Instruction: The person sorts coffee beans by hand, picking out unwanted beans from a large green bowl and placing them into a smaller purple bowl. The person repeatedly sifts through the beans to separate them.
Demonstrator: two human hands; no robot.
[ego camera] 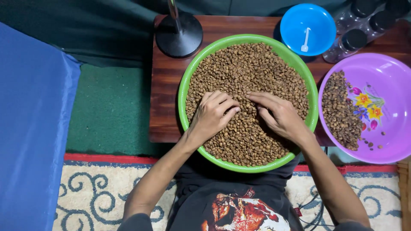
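The round green plastic basin [185,85] on the low wooden table [165,102] is nearly full of brown beans [248,68], while the purple flowered plastic basin [391,72] beside it holds only a small heap along its left side, so by my judgement most of the picking-over is left. Both the left hand [212,114] and the right hand [280,114] rest on the beans with fingers curled and tips almost meeting; whether either pinches a bean I cannot tell.
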